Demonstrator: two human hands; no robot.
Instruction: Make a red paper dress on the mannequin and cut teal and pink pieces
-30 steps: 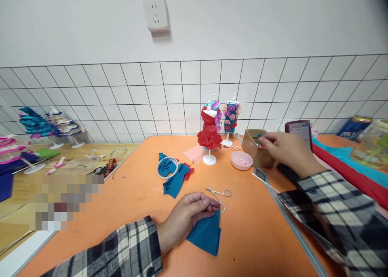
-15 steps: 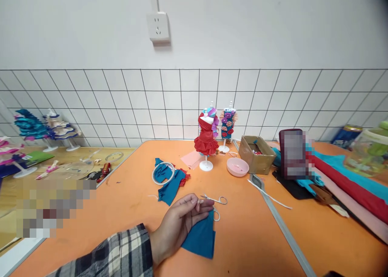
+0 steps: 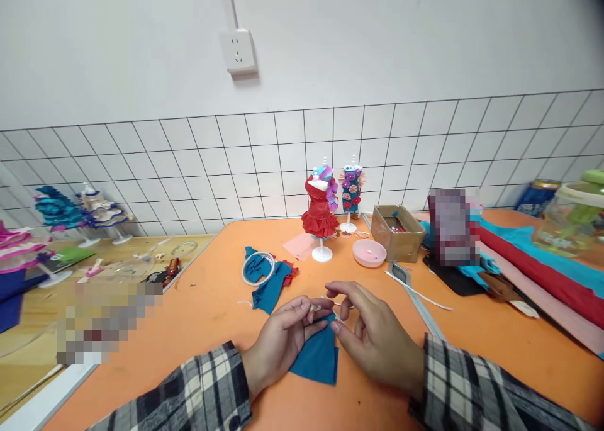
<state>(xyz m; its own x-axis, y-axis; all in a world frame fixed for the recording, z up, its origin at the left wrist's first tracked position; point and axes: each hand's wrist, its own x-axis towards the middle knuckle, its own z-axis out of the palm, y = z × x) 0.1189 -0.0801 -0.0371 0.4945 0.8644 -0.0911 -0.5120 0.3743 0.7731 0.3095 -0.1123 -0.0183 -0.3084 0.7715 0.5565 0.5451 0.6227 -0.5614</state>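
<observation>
My left hand [image 3: 290, 327] is closed in a pinch, thumb against fingers, with a tiny pale thing at the fingertips that is too small to name. Beneath those fingers a teal piece of cloth [image 3: 317, 358] lies on the table, its upper part hidden by the hand. My right hand [image 3: 372, 330] is beside it, thumb and forefinger apart, over the small scissors [image 3: 336, 316]. Most of the scissors is hidden behind these fingers; only bits of pale metal show, and I cannot tell firm contact.
White rings [image 3: 258, 268] lie on teal and red scraps. Behind stand a mannequin in a red dress [image 3: 321, 207], a second mannequin [image 3: 352, 192], a pink bowl [image 3: 369, 253] and a cardboard box [image 3: 399, 236]. A phone [image 3: 452, 229] and fabric rolls [image 3: 514, 261] are at right.
My right hand has left the cardboard box, dropped out of view, and come back beside my left hand over the scissors. My left hand keeps its pinch above the teal cloth.
</observation>
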